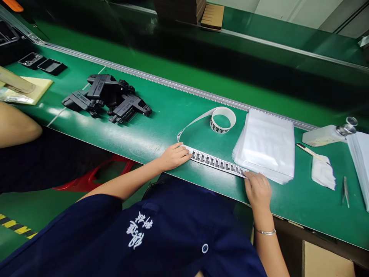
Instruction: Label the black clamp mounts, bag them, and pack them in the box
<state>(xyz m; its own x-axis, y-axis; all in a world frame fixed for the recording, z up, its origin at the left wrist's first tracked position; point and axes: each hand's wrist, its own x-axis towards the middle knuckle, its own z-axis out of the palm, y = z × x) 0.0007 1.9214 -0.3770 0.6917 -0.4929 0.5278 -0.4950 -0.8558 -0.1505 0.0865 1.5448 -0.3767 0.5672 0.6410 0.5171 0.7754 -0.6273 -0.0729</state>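
Note:
A white strip of black-printed labels [217,162] lies stretched along the front edge of the green bench. My left hand [176,157] grips it at the left, fingers together over the strip. At the other end my right hand [259,189] pinches the strip between thumb and fingers. Past my left hand the strip bends back and runs to its loose roll [223,120], which stands on its edge behind. Just beyond my right hand sits a stack of clear plastic bags [268,144].
Black plastic Bosch-marked housings [106,96] are piled at the left. On the right are a white pump bottle [323,135], a brush [309,151], a white cloth [323,172] and tweezers [345,192]. Another person's arm [17,125] rests at the left, near a red stool [95,175].

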